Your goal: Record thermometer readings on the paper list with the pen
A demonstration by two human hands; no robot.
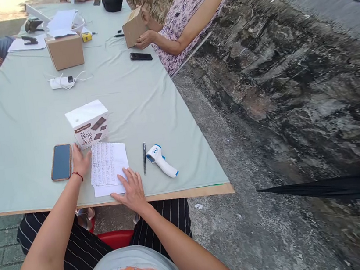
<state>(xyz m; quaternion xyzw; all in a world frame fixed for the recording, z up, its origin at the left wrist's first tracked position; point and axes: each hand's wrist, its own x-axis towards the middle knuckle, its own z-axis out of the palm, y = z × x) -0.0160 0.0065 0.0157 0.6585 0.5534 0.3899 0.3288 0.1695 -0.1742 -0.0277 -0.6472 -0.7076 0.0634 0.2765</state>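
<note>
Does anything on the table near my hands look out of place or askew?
Nothing is spilled or damaged. The papers under your right hand lie a little fanned, not squared, and the white box sits skewed to the table edge.

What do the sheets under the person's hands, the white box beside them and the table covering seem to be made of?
Sheets: thin matte paper, written on, under the right hand.
White box: likely printed cardboard, crisp folded edges, by the left hand.
Covering: probably cloth, pale green, creased.

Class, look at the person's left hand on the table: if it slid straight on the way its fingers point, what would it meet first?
The left hand points up the table, fingertips at the base of the white box. It would likely meet that box first, though whether they already touch is unclear. The phone lies beside it, out of line.
</note>
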